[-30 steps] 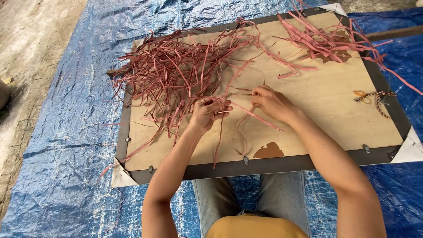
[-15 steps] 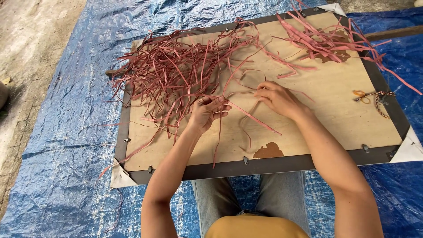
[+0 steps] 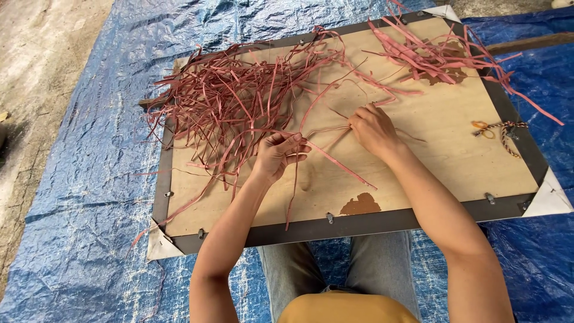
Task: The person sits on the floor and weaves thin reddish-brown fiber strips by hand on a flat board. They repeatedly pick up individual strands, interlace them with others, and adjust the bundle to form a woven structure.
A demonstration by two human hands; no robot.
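Reddish-pink flat strips (image 3: 239, 104), thin like cut cane or bark, lie in a big tangled heap on the left half of a pale plywood board (image 3: 430, 149) with a dark metal frame. The left hand (image 3: 280, 154) sits at the near edge of that heap, fingers curled in and pinching a few of the strips, with a couple of long ones trailing down toward the near rail of the frame. The right hand (image 3: 372, 128) is a bit further right on the bare wood, fingertips pressed together on the ends of some strips that run across to the left hand. So both hands are on the same little bundle, pretty close to each other but not touching.

A smaller bunch of pink strips (image 3: 439, 51) sits at the far right corner, some hanging over the edge. Near the right rail there's a twisted brown-and-pale cord with an orange loop (image 3: 499, 128). The whole board rests on a crinkled blue tarp (image 3: 89, 179), and the person's knees in grey jeans (image 3: 371, 269) show just below the near rail.
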